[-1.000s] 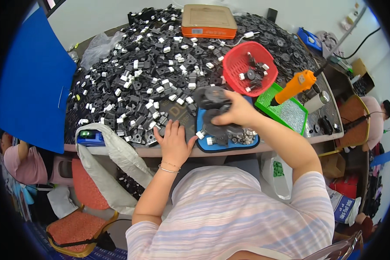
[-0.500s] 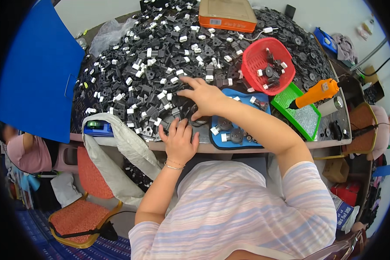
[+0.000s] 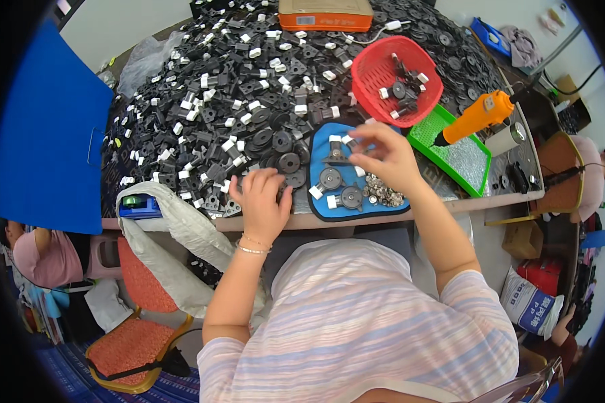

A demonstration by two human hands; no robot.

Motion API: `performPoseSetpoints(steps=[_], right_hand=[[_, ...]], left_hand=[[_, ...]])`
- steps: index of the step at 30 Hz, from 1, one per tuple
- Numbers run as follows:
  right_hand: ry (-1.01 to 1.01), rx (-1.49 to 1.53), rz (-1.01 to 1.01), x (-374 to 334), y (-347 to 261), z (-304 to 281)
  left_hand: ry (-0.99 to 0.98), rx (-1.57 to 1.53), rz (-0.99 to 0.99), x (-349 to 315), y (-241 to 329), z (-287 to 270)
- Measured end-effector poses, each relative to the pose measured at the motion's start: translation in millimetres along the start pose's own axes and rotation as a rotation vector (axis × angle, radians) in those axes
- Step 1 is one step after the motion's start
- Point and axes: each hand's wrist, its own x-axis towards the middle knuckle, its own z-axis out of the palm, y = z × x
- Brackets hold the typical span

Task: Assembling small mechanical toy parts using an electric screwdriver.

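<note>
My left hand (image 3: 263, 205) rests at the near edge of a pile of black parts with white ends (image 3: 228, 121), fingers spread and slightly bent. Beside its fingertips are loose black discs (image 3: 288, 162). My right hand (image 3: 388, 160) hovers over a blue mat (image 3: 321, 209), thumb and fingers curved but apart. Nearest to its fingertips are black parts with white ends (image 3: 335, 151); I see none clearly gripped. Lower on the mat lie two round black pieces with white ends, one of them a disc-topped piece (image 3: 351, 197), beside a heap of small metal pieces (image 3: 383, 193).
A red basket (image 3: 364, 70) holding several black-and-white parts stands beyond my right hand. Right of it, a green tray (image 3: 418, 140) holds small shiny pieces, with an orange electric screwdriver (image 3: 477, 117) above it. An orange box (image 3: 326, 21) sits at the back. A pale sack (image 3: 181, 221) hangs at the front left.
My right hand has drawn back from the pile of parts to the blue mat, on the right. My left hand stays by the pile's near edge. The whole view has shifted slightly.
</note>
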Motion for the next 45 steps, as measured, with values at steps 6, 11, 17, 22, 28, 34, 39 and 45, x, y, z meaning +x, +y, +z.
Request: performPoseSetpoints(steps=[6, 11, 17, 22, 28, 34, 39, 45], right_hand=[[0.113, 0.014, 0.083, -65, 12, -14], [0.196, 0.004, 0.100, -95, 18, -31], [0.136, -0.036, 0.089, -96, 18, -26], [-0.029, -0.264, -0.190, -62, -7, -3], [-0.121, -0.236, -0.261, -54, -9, 6], [-0.105, -0.191, -0.228, -50, -12, 11], [-0.045, -0.264, -0.185, -43, -9, 13], [0.072, -0.469, -0.190, -34, -7, 17]], left_hand=[[-0.092, 0.182, -0.063, 35, 7, 21], [-0.053, 0.207, -0.066, 37, 6, 23], [-0.187, -0.717, -0.347, 37, 47, -3], [-0.533, -1.886, -0.740, 22, 69, 4], [-0.619, -2.287, -0.913, 12, 72, 7], [-0.682, -2.298, -0.895, 13, 67, 4], [-0.648, -2.047, -0.856, 23, 61, 0], [-0.358, -1.094, -0.555, 61, 44, 13]])
